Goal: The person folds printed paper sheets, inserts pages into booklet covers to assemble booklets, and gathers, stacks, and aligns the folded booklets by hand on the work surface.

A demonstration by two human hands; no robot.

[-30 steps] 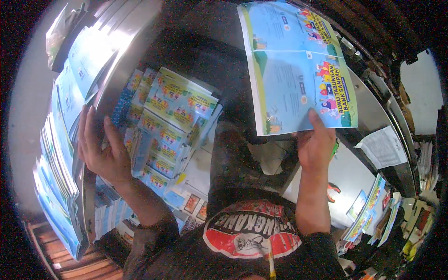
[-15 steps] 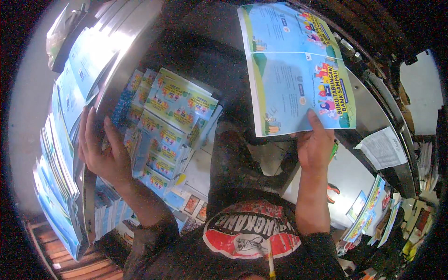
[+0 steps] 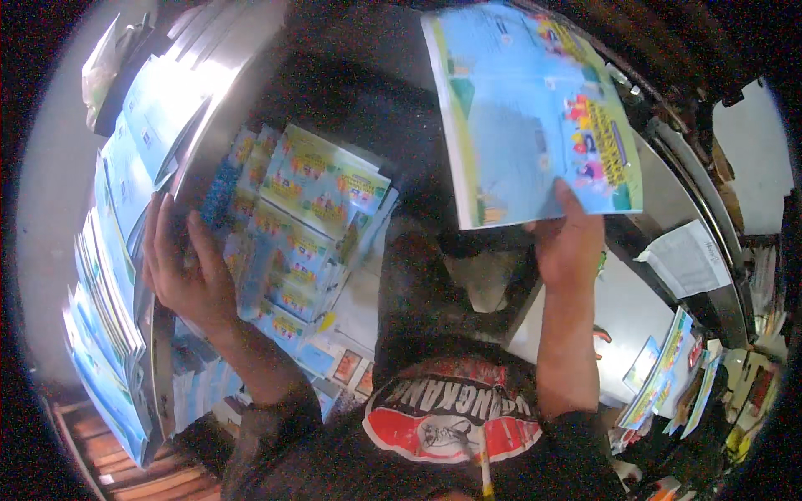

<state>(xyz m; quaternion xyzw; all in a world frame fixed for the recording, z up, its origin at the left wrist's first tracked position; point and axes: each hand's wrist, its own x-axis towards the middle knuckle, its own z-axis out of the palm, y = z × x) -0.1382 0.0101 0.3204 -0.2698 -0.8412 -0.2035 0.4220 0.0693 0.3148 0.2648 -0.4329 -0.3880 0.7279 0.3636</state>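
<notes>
- While the right hand (image 3: pixel 570 242) is gripping a blue printed booklet (image 3: pixel 535 108) by its lower edge, thumb over the cover and fingers closed behind it, the booklet is standing up and open toward one o'clock of the picture.
- Compared with a second ago, the booklet is sitting in nearly the same raised spot, so the lift is looking finished and the hand is simply holding it there, well apart from everything else.
- The left hand (image 3: pixel 184 271) is lying open and flat, fingers spread and pointing toward eleven o'clock, pressing on the edge of the fanned stack of booklets (image 3: pixel 309 225) at about nine o'clock; it is closed on nothing.
- That hand is also keeping its earlier place, which suggests it is steadying the stack rather than picking from it.
- Further left, at about eight to ten o'clock, rows of pale blue sheets (image 3: pixel 109 275) are standing on edge beside a metal table (image 3: pixel 234 100).
- At four o'clock, more coloured booklets (image 3: pixel 668 367) are lying near a white paper (image 3: pixel 689 259).
</notes>
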